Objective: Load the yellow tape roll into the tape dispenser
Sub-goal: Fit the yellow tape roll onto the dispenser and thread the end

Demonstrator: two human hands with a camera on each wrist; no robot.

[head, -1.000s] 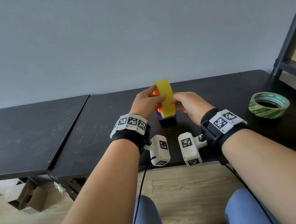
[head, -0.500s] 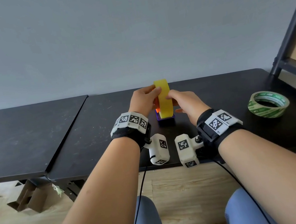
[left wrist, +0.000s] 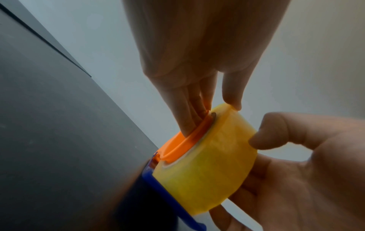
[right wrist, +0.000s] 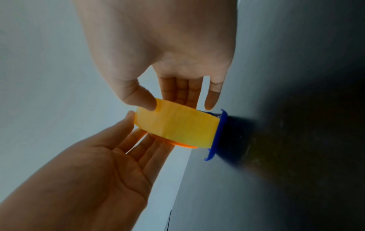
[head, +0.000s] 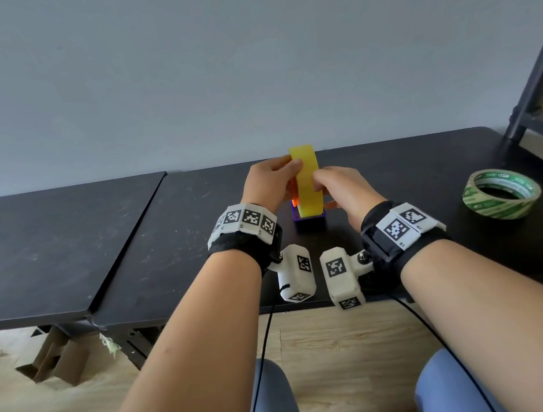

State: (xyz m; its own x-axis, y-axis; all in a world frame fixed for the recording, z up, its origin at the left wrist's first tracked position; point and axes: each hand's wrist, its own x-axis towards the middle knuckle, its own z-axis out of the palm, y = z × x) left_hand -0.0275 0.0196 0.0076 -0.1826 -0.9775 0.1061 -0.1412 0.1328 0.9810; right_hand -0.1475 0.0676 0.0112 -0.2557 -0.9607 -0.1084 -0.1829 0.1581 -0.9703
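Observation:
The yellow tape roll (head: 308,183) stands on edge in the small blue dispenser (head: 310,224) at the middle of the black table (head: 183,252). An orange hub (left wrist: 183,145) sticks out of the roll's left face. My left hand (head: 290,172) pinches the roll, with its fingers (left wrist: 189,115) against the hub and its thumb on the rim. My right hand (head: 320,182) grips the roll from the other side, thumb (right wrist: 142,98) on the tread and fingers behind the right face. The blue base (right wrist: 219,131) shows under the roll.
A green-printed tape roll (head: 501,192) lies flat on the table at the right. A black metal frame (head: 539,73) rises at the far right corner. A second black table (head: 45,253) adjoins on the left. The grey wall stands close behind.
My right hand has closed in against the roll's right side. The roll stays upright over the dispenser, and my left hand has barely moved.

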